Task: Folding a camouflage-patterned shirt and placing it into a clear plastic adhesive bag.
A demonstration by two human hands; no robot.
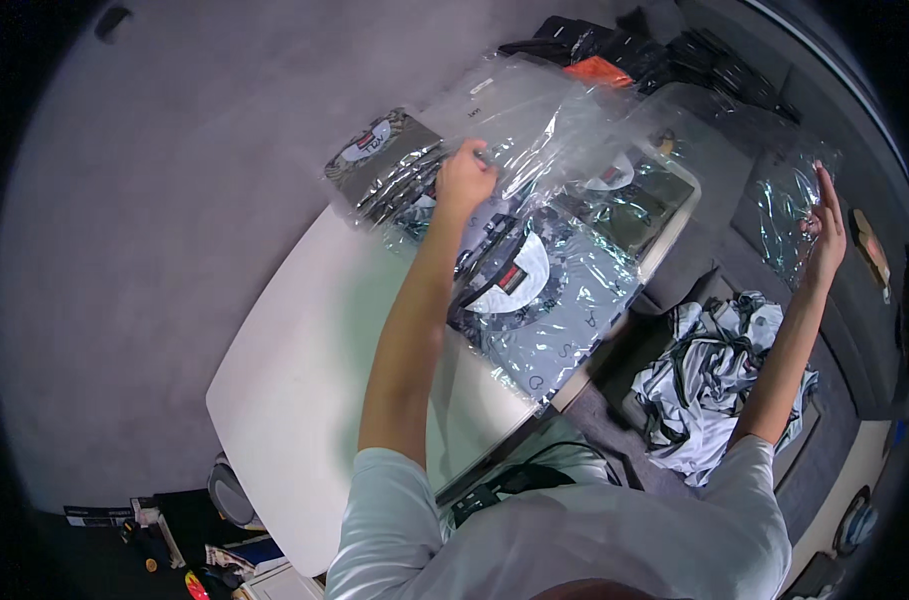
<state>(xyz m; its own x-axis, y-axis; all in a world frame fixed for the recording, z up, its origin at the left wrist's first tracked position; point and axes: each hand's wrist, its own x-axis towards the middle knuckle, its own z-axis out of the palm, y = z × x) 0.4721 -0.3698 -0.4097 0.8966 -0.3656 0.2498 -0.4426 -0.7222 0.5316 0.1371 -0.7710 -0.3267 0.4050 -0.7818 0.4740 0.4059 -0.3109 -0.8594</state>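
My left hand (466,177) is closed at the edge of a clear plastic bag (519,95), which spreads over the far end of the white table. Off the table's right side, my right hand (824,232) has its fingers partly curled on another stretch of clear plastic film (782,205); one finger points up along it. Between my arms lies a folded grey shirt (569,325) with a camouflage-patterned collar, in a clear bag. Packed dark garments (379,160) lie left of my left hand. Another packed garment (649,205) sits by the table's right edge.
The white table (314,370) reaches toward me at the left. A heap of loose grey-and-black garments (714,375) lies on a dark sofa (834,350) at the right. Black packages (614,45) and an orange item (599,71) are beyond the table. A grey round-backed seat (232,492) stands lower left.
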